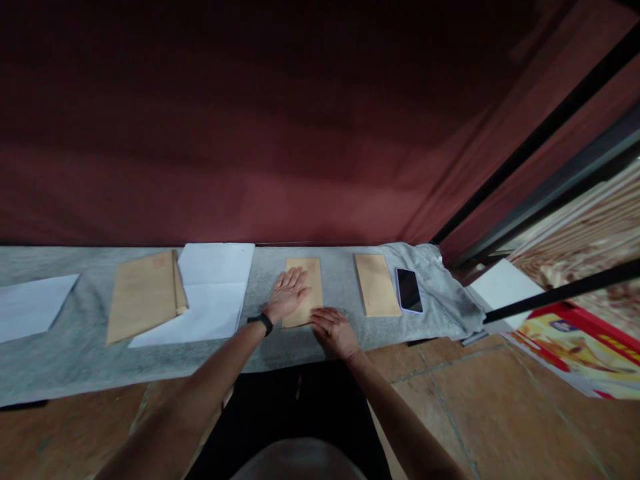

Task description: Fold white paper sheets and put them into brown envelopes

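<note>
A brown paper envelope point(314, 277) lies on the grey cloth in front of me, with a faint printed mark near its top. My left hand point(287, 293), with a dark band at the wrist, rests flat on its left part, fingers stretched out. At the envelope's lower right corner, my right hand point(336, 329) has its fingers bent together over the near edge; its thumb is hidden. To the right lies a brown stack of envelopes point(377, 285), and beside that a phone point(409, 290) with a dark screen.
Larger brown envelopes point(143, 297) overlap white paper sheets point(215, 293) on the left. Another white sheet point(35, 303) lies at far left. The grey cloth point(270, 353) covers a narrow bench against a dark red wall point(300, 207). A red and yellow box point(575, 347) stands at right.
</note>
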Demonstrator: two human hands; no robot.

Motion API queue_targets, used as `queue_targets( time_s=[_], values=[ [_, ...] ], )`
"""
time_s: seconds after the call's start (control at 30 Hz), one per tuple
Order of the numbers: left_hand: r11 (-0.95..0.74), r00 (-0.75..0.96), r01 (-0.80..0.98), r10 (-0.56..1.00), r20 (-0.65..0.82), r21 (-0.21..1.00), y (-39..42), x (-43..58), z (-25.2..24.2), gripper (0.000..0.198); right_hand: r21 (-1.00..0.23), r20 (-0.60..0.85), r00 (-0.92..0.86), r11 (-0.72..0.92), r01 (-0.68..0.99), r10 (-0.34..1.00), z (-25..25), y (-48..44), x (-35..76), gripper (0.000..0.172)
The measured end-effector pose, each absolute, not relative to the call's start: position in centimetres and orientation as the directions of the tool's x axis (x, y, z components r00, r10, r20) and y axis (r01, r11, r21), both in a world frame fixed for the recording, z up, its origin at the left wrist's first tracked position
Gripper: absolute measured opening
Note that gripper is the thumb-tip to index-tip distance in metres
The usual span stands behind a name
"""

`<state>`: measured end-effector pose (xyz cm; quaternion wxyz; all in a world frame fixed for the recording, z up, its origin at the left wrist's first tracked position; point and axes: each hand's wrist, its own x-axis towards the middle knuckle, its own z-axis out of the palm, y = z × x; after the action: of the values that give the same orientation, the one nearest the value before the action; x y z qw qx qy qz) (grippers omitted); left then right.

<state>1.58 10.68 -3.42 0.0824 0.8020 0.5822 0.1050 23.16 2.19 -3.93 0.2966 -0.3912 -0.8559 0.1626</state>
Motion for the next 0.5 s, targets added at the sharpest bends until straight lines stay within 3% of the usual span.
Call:
queue_targets(
  time_s=[0.27,0.5],
  values=[
    [-0.475,0.477,0.776,0.872,0.106,0.415,3.6,-0.8,-4.5,0.051,-0.53,0.336,-0.475,0.58,0.619,0.813,-4.3,2.5,22.9,0.023],
    [-0.466,0.41,0.791,0.885,0.221,0.397,0.0,-0.2,-3.8,0.047,-0.546,0.336,-0.463,0.57,0.614,0.82,-4.2,2.3,22.9,0.022]
  ],
)
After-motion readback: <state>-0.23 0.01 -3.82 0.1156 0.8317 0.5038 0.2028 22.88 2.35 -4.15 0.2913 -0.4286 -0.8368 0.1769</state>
